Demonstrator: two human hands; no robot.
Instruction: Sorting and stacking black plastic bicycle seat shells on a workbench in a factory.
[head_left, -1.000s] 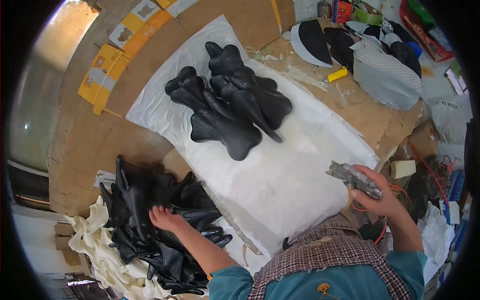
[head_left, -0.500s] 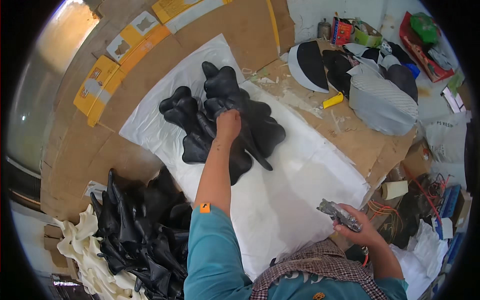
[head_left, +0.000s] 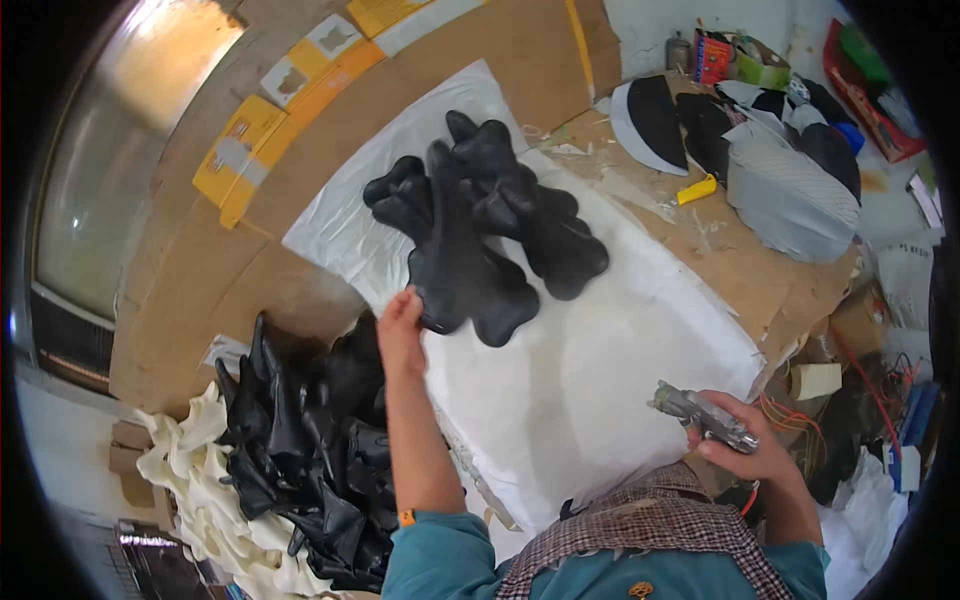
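Left hand, fingers together, touches the near edge of a black cut piece spread just beyond it on the white sheet. Right hand grips a metal spray gun, well apart. Best to press each piece flat, edges uncurled, clear of the black stack beside the wrist.

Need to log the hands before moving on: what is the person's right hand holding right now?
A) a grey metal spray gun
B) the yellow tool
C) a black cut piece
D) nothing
A: the right hand is closed around a grey metal spray gun beside the white sheet, while the left hand rests at the edge of the black cut pieces.
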